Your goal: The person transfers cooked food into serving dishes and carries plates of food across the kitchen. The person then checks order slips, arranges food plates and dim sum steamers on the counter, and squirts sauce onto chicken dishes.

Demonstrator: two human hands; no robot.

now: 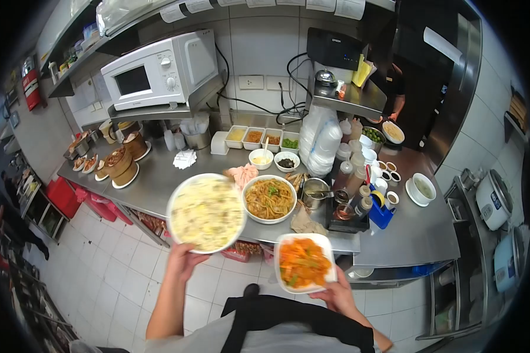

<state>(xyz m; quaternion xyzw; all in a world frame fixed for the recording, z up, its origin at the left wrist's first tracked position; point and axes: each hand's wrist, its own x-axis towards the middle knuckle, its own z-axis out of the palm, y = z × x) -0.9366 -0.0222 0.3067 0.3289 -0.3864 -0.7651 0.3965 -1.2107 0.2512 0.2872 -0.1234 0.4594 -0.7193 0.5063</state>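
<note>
My left hand (186, 260) grips the lower edge of a large round white plate of fried rice (208, 212), held up in front of the steel counter. Closed on the lower right edge of a squarish white bowl of orange-sauced food (304, 263) is my right hand (335, 289). Both dishes are roughly level, and the fingers beneath them are partly hidden. Between and beyond them, a round bowl of noodles (270, 199) with a green garnish rests on the counter. A pink cloth (242, 175) lies behind the rice plate, and a brownish cloth (308, 222) lies beyond the squarish bowl.
Along the steel counter (159, 176) stand ingredient tubs (254, 137), a metal pot (316, 193), sauce bottles (343, 172) and bamboo steamers (122, 166). A microwave (162, 69) sits on a shelf. Another person's hand (398, 109) is near a bowl (393, 132) at the back right.
</note>
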